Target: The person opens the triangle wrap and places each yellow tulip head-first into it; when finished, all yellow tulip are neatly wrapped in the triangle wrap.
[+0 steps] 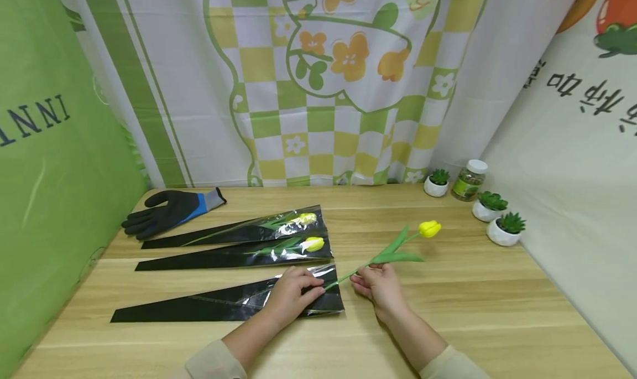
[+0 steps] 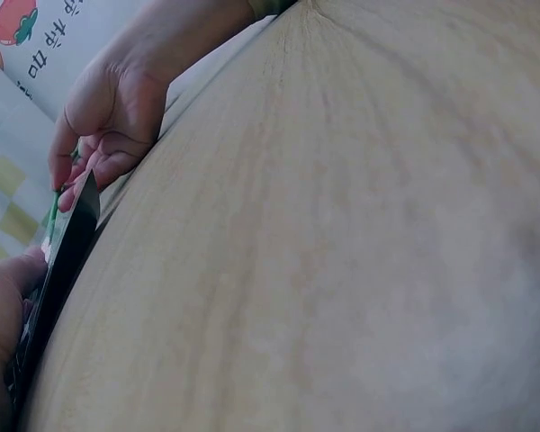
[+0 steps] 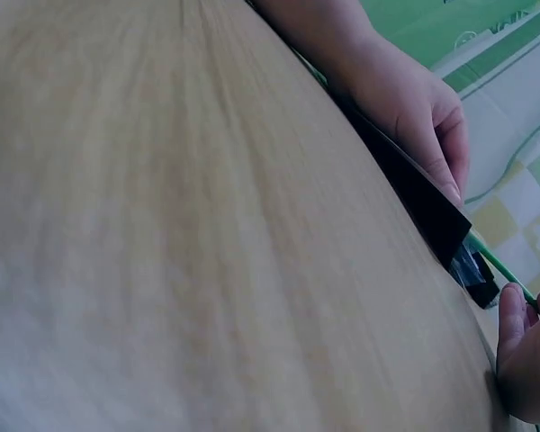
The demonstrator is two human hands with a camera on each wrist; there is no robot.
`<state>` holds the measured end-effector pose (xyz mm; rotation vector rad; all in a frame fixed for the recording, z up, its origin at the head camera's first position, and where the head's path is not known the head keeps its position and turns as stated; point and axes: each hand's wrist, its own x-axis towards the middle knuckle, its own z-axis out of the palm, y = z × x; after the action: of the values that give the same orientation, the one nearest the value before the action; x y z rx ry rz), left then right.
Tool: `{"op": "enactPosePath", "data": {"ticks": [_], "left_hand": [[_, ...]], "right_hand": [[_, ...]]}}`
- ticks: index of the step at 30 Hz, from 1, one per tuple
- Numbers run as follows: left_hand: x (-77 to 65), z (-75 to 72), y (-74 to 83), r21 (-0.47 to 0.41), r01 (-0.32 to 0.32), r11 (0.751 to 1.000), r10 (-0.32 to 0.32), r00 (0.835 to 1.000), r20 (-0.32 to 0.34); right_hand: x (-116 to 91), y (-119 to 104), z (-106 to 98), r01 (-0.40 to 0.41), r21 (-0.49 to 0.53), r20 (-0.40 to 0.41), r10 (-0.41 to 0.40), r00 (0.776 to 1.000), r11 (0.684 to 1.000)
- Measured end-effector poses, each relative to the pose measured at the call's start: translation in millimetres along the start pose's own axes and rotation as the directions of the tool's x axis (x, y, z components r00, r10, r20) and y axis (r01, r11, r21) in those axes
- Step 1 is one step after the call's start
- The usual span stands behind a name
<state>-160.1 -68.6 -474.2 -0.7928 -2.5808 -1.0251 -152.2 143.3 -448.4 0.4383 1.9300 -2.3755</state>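
Note:
A yellow tulip (image 1: pixel 429 229) with green leaves slants up to the right, its stem pinched between the thumb and fingers of my right hand (image 1: pixel 380 286). The lower end of the stem is in the mouth of a long black flower sleeve (image 1: pixel 199 304) with a clear front, which lies flat on the table. At that mouth my left hand (image 1: pixel 293 290) pinches the sleeve with thumb and forefinger, right beside the stem. In the right wrist view the green stem (image 3: pixel 499 264) runs from the sleeve's wide edge to my right fingertips.
Behind lie two more black sleeves (image 1: pixel 199 260), each with a yellow tulip inside. A black and blue work glove (image 1: pixel 166 213) rests at the back left. Small potted succulents (image 1: pixel 505 229) and a white-lidded jar (image 1: pixel 469 181) stand at the back right of the wooden table (image 1: pixel 473 312).

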Motion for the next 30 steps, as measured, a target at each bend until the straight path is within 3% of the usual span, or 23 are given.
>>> {"op": "enactPosePath", "data": {"ticks": [11, 30], "left_hand": [[-0.4, 2.0, -0.3, 0.014, -0.013, 1.000, 0.013, 1.000, -0.019], [-0.6, -1.3, 1.1, 0.016, 0.005, 1.000, -0.005, 1.000, 0.005]], "right_hand": [[-7, -1, -2, -0.071, 0.007, 0.052, 0.070, 0.996, 0.997], [-19, -9, -25, -0.187, -0.026, 0.207, 0.189, 0.960, 0.982]]}}
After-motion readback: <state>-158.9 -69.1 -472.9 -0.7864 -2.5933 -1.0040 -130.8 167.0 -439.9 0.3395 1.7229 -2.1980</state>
